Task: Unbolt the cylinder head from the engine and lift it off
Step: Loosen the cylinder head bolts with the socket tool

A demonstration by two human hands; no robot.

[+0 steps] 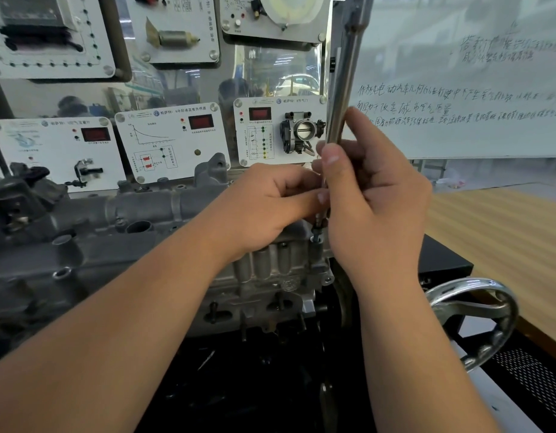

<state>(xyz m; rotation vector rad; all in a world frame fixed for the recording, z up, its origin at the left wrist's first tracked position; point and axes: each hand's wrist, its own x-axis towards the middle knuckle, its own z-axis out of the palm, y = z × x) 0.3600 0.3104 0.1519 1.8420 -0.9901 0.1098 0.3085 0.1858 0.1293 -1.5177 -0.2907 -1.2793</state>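
Grey cast-aluminium cylinder head (270, 264) sits bolted; right hand (373, 195) fingers grip long steel wrench bar (342, 98), left hand (270, 201) fingers pinch its lower end.

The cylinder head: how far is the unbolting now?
Done: unclear; no removed bolts show. In hand: right hand grips the long wrench upright on a bolt at the head's corner, left hand steadies its lower end. Left: cylinder head sits on the engine, not lifted.

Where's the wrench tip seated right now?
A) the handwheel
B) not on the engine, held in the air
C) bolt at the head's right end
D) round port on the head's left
C: the wrench stands upright, gripped by the right hand and steadied by the left hand, its tip on a bolt at the right end of the head.
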